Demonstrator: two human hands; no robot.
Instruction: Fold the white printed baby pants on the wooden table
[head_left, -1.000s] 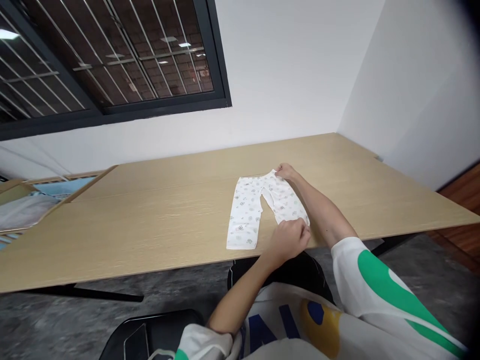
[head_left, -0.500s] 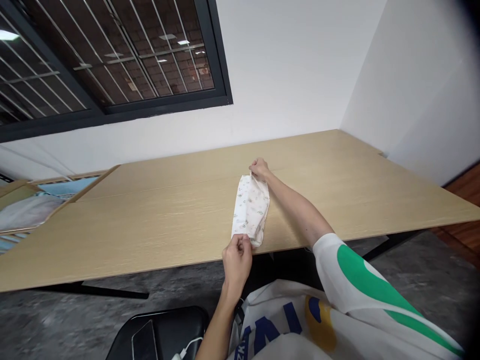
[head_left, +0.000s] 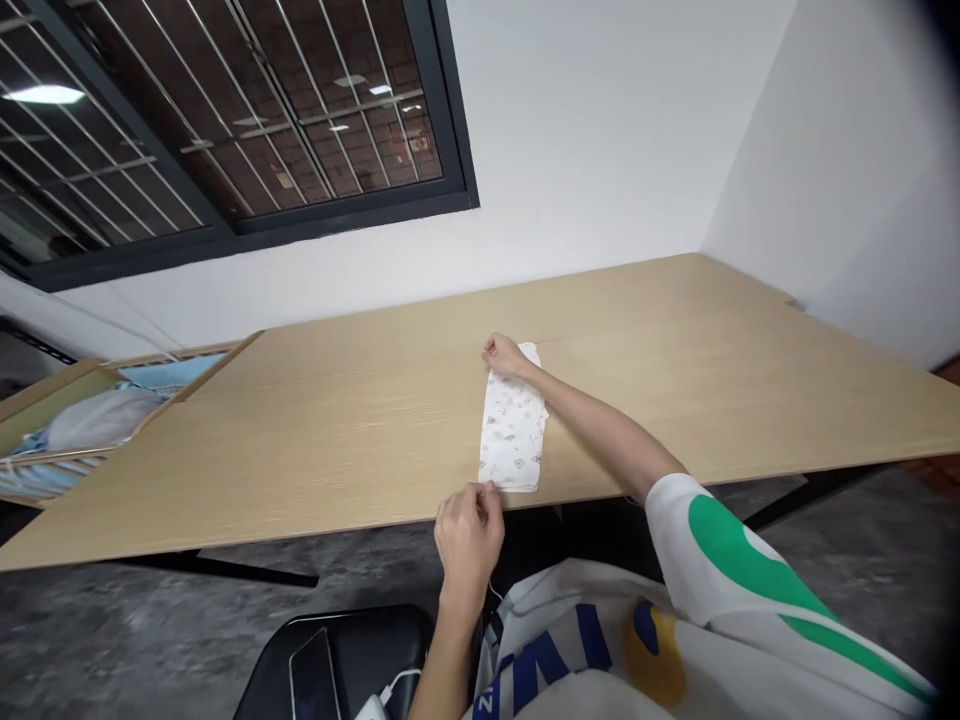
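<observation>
A white cloth with a small scattered print lies folded into a long, narrow strip on the wooden table, near its front edge. My left hand is closed at the near left corner of the cloth, thumb and forefinger pinched on it. Across the far end reaches my right hand, its fingers closed at the far left corner and partly covering that end. The cloth lies mostly flat between the two hands, with a slightly uneven right edge.
At the left end of the table stands a wooden crib-like frame holding a pale bundle and light blue fabric. Below the front edge is a black seat with a phone and a white cable on it. A barred window is behind.
The cloth's loose, puckered right part is now covered by a smooth printed layer. My right hand has moved left and slightly nearer; my left hand has dropped a little toward the table edge.
</observation>
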